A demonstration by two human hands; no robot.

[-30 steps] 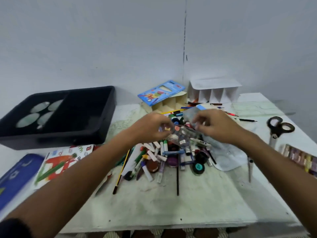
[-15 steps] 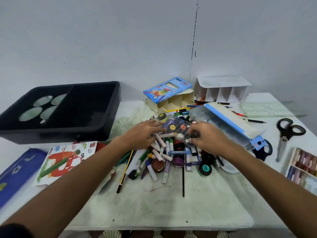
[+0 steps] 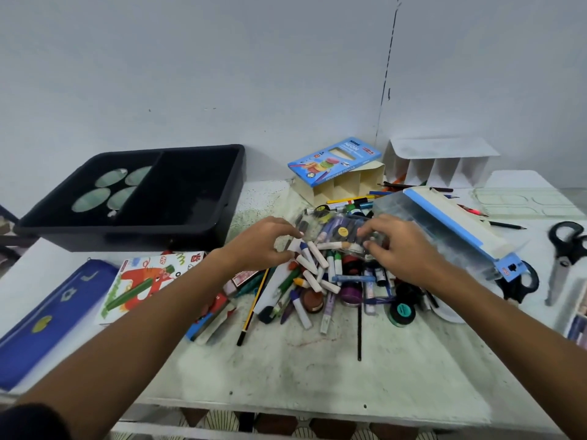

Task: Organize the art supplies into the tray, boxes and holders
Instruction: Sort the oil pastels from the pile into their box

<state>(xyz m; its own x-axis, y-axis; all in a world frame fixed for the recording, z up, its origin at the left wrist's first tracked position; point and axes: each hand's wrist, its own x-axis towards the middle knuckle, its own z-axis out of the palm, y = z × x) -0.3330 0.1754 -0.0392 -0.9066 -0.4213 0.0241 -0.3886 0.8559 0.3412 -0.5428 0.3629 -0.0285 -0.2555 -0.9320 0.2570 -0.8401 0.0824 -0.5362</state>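
A heap of crayons, markers, pencils and small paint pots [image 3: 320, 281] lies in the middle of the table. On top of the heap rests a clear plastic pack of small paints [image 3: 333, 228]. My left hand [image 3: 263, 242] pinches the pack's left end with curled fingers, the thumb beside a white crayon. My right hand [image 3: 403, 249] grips its right end, fingers curled over it. A black two-part tray [image 3: 203, 223] stands at the back left. A cream holder [image 3: 343, 187] and a white divided holder [image 3: 441, 168] stand at the back.
A blue pencil box [image 3: 333, 158] lies on the cream holder. A clear pouch with a blue strip [image 3: 457, 230] is right of my hands, and scissors [image 3: 565, 249] lie beyond it. A blue pencil case [image 3: 47, 312] and an oil pastel box [image 3: 143, 281] lie left.
Both hands have lowered the clear pack from mid-air onto the heap. The clear pouch with the blue strip has come into view at the right.
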